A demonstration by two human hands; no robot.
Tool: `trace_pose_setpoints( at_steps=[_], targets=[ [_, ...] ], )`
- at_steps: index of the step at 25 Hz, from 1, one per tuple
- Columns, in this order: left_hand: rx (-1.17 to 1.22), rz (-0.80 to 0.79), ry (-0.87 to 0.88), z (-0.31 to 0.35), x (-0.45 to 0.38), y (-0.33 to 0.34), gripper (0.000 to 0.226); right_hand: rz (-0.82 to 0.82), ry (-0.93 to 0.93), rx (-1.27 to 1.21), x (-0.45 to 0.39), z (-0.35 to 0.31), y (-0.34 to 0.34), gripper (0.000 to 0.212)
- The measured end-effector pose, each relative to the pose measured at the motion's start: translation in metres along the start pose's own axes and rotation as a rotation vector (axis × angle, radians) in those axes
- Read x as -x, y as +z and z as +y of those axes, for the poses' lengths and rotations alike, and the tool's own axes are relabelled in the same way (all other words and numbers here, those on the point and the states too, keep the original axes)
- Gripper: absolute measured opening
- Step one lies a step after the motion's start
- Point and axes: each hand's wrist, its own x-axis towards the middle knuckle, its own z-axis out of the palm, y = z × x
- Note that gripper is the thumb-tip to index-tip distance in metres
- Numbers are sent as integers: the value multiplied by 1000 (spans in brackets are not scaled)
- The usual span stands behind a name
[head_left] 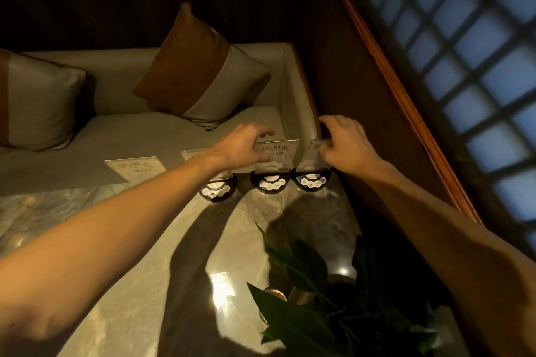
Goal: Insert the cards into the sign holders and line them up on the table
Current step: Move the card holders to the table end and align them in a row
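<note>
Both hands are stretched out over the far edge of a marble table [145, 255], where four clear sign holders are seen in a row. The left hand [240, 145] is curved over the top edge of the middle sign holder [277, 153], with the fingers [265, 133] bent loosely above it and the thumb on the near side; it cannot be told whether the holder is really pinched or only touched. The card in this holder carries dark handwriting and is seen upright on a black round base [271, 182]. The right hand [346, 143] is closed around the upper part of the right sign holder [314, 153] — the holder is gripped from its right side, and its card is partly hidden by the fingers. Its black base [311, 181] stands just beside the base of the middle one. Behind the left wrist a third sign holder [193, 154] is mostly covered, and only its base [216, 191] is seen clearly below the wrist. Further to the left of the left hand, well apart from it, a fourth sign holder [135, 166] is seen with a written card inside. Near the right forearm, on the near side of the table, a green plant [304, 298] is seen. Beyond the hands a pale sofa [130, 130] with two cushions — one brown and grey cushion [203, 72] is leaned in the corner.
</note>
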Motion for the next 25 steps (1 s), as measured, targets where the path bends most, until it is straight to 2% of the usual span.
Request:
trace_pose_setpoints(
  at_steps=[3,6,9,14,17,25],
  targets=[
    [-42,18,-60,-18,21,-27,76,45,-78,-76,-4,-37,-9,70],
    [-93,-6,-178,-45,42,-44,77,-13,-186,-9,-15,-77,-4,64],
    [-166,-24,-245,-65,62,-48,64,-113,-267,48,-30,-120,11,50],
    [-266,31,-254,-87,79,-46,33,-258,-351,103,-40,-176,43,34],
    [-236,67,-223,-94,82,-44,20,-246,-322,51,-43,-187,50,25],
    [-132,110,-163,-87,71,-42,15,-218,-300,54,-47,-168,40,21]
  ],
)
